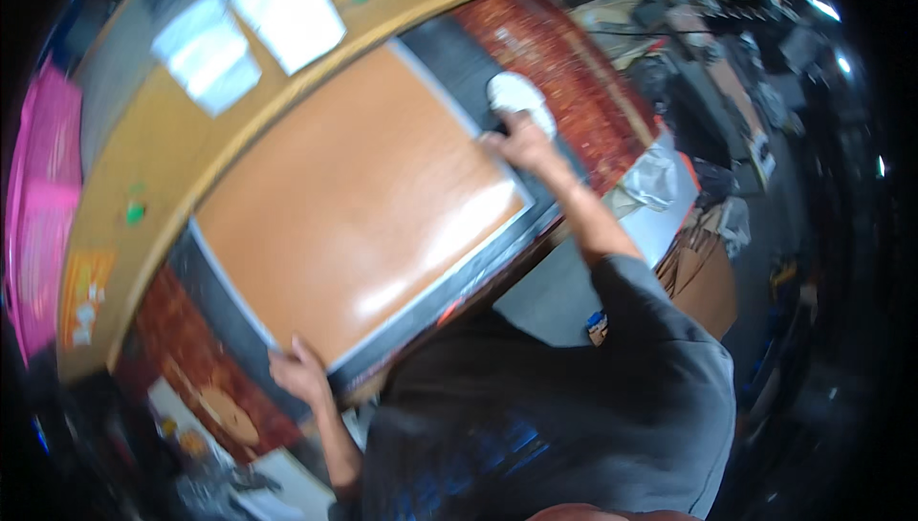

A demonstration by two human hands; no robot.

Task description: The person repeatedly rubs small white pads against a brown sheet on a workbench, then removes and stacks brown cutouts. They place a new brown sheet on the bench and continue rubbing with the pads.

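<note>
A large, glossy orange-brown sheet (344, 196) with a pale border lies flat on a dark grey board (449, 67). My left hand (302, 374) rests at the sheet's lower left edge, thumb and fingers apart. Across at the right edge, my right hand (524, 146) has its fingers at the near end of a white oval wad (522, 100), cloth-like but too blurred to name surely. Its thumb reaches over the sheet's pale border. The right fingertips are partly hidden against the wad.
Beyond the sheet runs a yellow-brown ledge (182, 148) bearing two white papers (282, 10). A worn red surface (555, 53) shows beside the board. Bright pink material (48, 206) stands at far left. Clear plastic (652, 177) and brown cardboard (706, 277) lie to the right.
</note>
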